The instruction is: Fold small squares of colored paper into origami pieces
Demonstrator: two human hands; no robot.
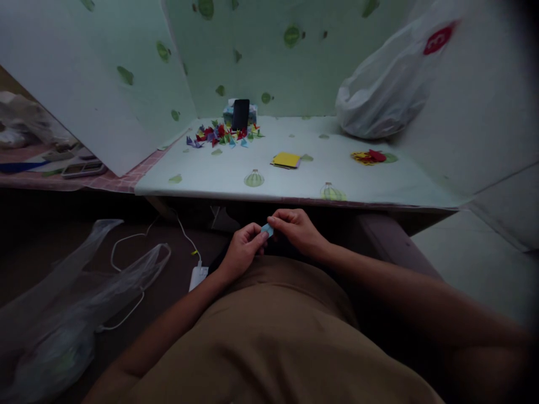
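Note:
My left hand and my right hand meet below the table's front edge, above my lap. Both pinch a small light-blue piece of paper between their fingertips. On the table lie a pile of small folded paper pieces in many colours, a stack of yellow paper squares and a few red and yellow pieces.
A dark phone stands propped against a box at the back of the table. A white plastic bag sits at the back right. Clear plastic bags, a white cable and a charger lie on the floor at left.

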